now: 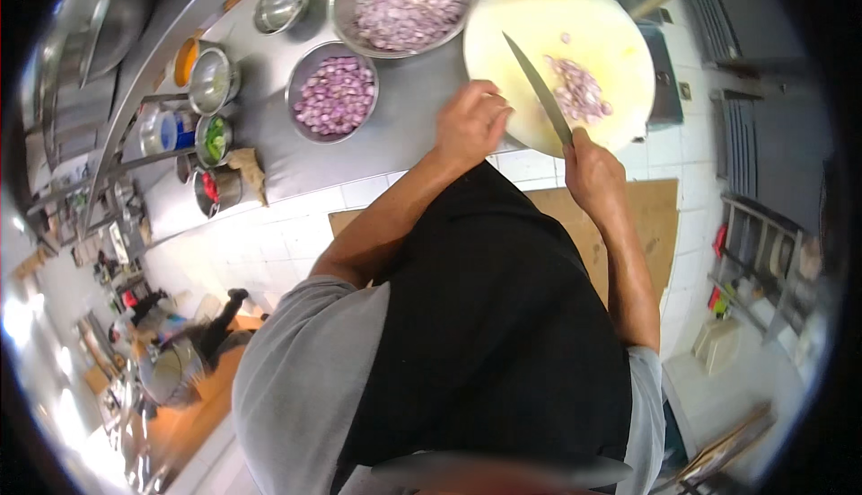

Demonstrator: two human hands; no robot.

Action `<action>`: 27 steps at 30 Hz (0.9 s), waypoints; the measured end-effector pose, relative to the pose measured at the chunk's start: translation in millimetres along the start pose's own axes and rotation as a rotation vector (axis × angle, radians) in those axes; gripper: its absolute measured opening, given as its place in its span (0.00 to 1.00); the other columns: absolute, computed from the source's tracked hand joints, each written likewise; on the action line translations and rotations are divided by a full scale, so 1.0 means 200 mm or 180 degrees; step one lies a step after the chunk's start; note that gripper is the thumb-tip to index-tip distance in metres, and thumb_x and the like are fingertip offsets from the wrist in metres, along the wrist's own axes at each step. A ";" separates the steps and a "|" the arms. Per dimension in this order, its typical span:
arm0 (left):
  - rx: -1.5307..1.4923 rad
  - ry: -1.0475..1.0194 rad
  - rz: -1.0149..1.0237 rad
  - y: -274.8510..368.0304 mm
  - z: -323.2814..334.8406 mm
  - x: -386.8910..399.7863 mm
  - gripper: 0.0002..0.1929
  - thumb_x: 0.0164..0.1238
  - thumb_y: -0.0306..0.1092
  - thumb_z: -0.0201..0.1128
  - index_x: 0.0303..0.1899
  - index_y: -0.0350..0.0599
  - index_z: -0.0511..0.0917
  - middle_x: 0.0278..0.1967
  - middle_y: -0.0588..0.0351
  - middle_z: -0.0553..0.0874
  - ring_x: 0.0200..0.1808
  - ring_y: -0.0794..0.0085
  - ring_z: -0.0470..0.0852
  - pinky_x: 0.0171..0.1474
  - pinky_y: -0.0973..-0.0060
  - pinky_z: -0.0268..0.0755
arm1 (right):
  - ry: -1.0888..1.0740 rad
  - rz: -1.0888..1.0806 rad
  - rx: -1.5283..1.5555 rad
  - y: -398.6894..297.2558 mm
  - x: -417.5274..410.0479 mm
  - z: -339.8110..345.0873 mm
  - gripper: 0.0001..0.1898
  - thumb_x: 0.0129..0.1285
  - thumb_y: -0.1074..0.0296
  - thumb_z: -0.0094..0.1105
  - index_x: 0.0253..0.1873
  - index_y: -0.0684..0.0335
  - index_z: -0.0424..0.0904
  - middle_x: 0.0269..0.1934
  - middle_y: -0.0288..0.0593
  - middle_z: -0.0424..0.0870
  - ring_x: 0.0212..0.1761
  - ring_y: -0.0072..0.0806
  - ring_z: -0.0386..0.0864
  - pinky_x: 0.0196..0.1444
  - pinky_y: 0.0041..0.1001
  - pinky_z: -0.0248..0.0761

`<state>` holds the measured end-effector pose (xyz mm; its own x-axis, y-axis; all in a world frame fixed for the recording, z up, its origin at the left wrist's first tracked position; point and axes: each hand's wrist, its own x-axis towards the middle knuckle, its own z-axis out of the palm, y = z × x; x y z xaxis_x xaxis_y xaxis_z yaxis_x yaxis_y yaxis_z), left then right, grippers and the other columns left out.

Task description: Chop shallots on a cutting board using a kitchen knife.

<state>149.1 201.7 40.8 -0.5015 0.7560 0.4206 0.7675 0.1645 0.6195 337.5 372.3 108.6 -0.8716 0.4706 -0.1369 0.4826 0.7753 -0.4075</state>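
My right hand [596, 168] grips a chef's knife [542, 91], its blade slanting up and left over the round pale cutting board [498, 16]. Beside the blade lies a small heap of cut shallots [580, 91], and one loose piece [565, 38] sits above it. My left hand [471, 121] is at the board's lower left edge with its fingers curled; whether anything is inside them is hidden. To its left stands a steel bowl of peeled shallots [335, 96]. A larger steel bowl [337, 3] full of cut shallots [409, 8] is next to the board.
Several small steel bowls and containers, one with green vegetables [215, 138], stand on the left of the steel counter [417, 97]. A brown cloth [248, 173] hangs at its front edge. Cardboard [650, 225] lies on the tiled floor. Another person [176, 370] is at lower left.
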 end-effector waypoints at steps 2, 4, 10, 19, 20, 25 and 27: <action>0.0440 0.1148 -0.0123 -0.19 -0.13 -0.02 0.09 0.66 0.25 0.76 0.47 0.43 0.90 0.52 0.50 0.89 0.51 0.55 0.90 0.52 0.60 0.84 | -0.0241 -0.0167 0.0190 0.01 -0.02 0.04 0.08 0.81 0.66 0.60 0.47 0.64 0.76 0.33 0.64 0.88 0.40 0.65 0.88 0.41 0.61 0.77; 0.1089 0.1409 -0.0468 -0.44 -0.32 -0.07 0.07 0.67 0.25 0.71 0.44 0.42 0.88 0.52 0.47 0.89 0.54 0.48 0.90 0.58 0.55 0.84 | -0.0410 -0.0214 0.0287 0.04 0.01 0.06 0.08 0.81 0.66 0.60 0.47 0.65 0.76 0.33 0.64 0.88 0.40 0.65 0.88 0.42 0.61 0.77; 0.0820 -0.0726 -0.1461 -0.83 -0.72 -0.21 0.18 0.66 0.23 0.67 0.56 0.40 0.91 0.55 0.42 0.92 0.57 0.46 0.90 0.62 0.54 0.83 | -0.0150 -0.0156 0.0255 0.03 0.06 0.03 0.09 0.80 0.65 0.62 0.49 0.64 0.76 0.33 0.65 0.87 0.40 0.68 0.87 0.42 0.62 0.77; 0.0375 0.0261 -0.1650 -0.77 -0.65 -0.20 0.11 0.70 0.26 0.73 0.52 0.39 0.91 0.44 0.48 0.92 0.43 0.63 0.91 0.51 0.67 0.84 | -0.0464 -0.0024 0.0543 0.08 0.05 0.04 0.09 0.81 0.64 0.60 0.50 0.65 0.76 0.35 0.67 0.88 0.43 0.69 0.87 0.46 0.64 0.76; -0.0138 0.0644 -0.1709 -0.73 -0.60 -0.18 0.09 0.72 0.26 0.75 0.50 0.39 0.91 0.42 0.52 0.92 0.39 0.74 0.87 0.46 0.74 0.81 | -0.0377 0.0167 0.0378 0.10 0.05 0.04 0.09 0.81 0.65 0.60 0.50 0.64 0.76 0.35 0.67 0.88 0.43 0.69 0.87 0.46 0.64 0.76; -0.1700 0.0491 -0.1637 -0.20 -0.18 0.00 0.08 0.75 0.26 0.77 0.51 0.40 0.90 0.42 0.55 0.92 0.37 0.75 0.86 0.45 0.77 0.80 | -0.0400 0.0195 0.0398 0.10 0.01 0.05 0.11 0.82 0.61 0.60 0.54 0.64 0.76 0.39 0.68 0.88 0.47 0.70 0.87 0.47 0.63 0.75; -0.0995 -0.0013 -0.0628 -0.02 -0.02 0.07 0.07 0.75 0.29 0.76 0.50 0.43 0.90 0.43 0.54 0.91 0.39 0.68 0.88 0.46 0.72 0.83 | -0.0444 0.0105 0.0429 0.09 0.03 0.08 0.11 0.82 0.61 0.60 0.53 0.64 0.76 0.38 0.66 0.89 0.46 0.68 0.87 0.47 0.62 0.76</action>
<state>137.3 209.6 45.9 -0.6256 0.7317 0.2706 0.4968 0.1063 0.8613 340.1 381.8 87.0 -0.8634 0.4246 -0.2723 0.5035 0.6926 -0.5165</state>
